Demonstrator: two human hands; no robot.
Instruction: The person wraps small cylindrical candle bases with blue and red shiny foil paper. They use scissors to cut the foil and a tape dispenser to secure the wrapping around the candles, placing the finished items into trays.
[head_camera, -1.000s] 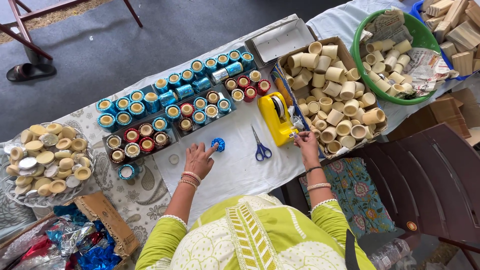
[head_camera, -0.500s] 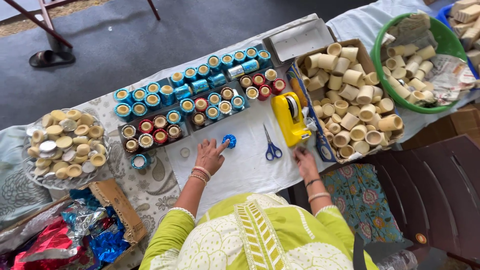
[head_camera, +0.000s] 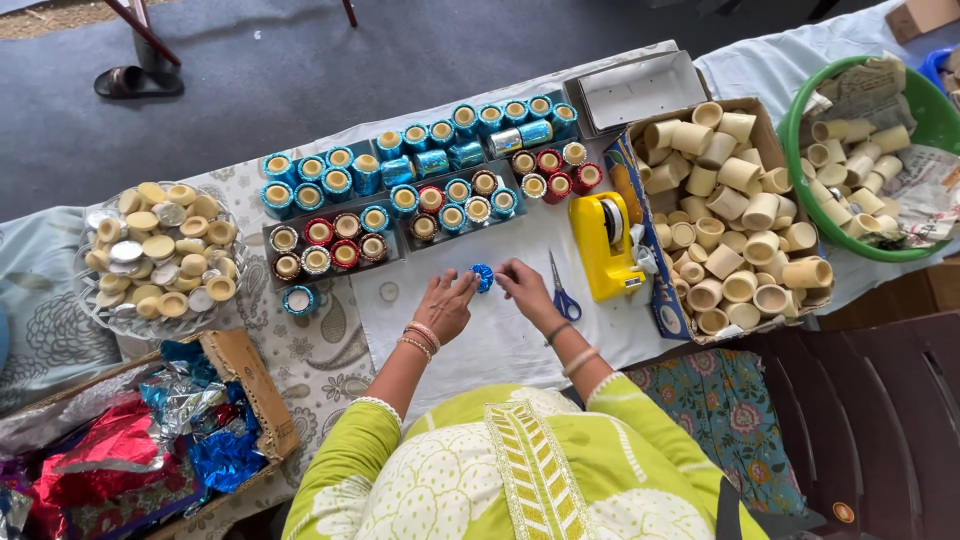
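Observation:
A small round cup wrapped in shiny blue foil (head_camera: 483, 277) sits on the white sheet (head_camera: 470, 340) in front of me. My left hand (head_camera: 445, 305) touches its left side with the fingertips. My right hand (head_camera: 525, 285) closes in on its right side, fingers pinching at the foil. Both wrists wear bangles. Blue-handled scissors (head_camera: 562, 293) lie just right of my right hand. A yellow tape dispenser (head_camera: 606, 246) stands beyond them.
Rows of blue and red foil-wrapped cups (head_camera: 420, 185) fill dark trays at the back. A cardboard box (head_camera: 672, 315) and a green tub (head_camera: 800, 190) hold plain cream cups. A glass bowl (head_camera: 105, 322) of small discs stands left; a box of foil sheets (head_camera: 252, 382) lies near left.
My right hand came left from the tape dispenser to the blue cup. My left hand stayed on the cup. The camera view shifted right and zoomed closer.

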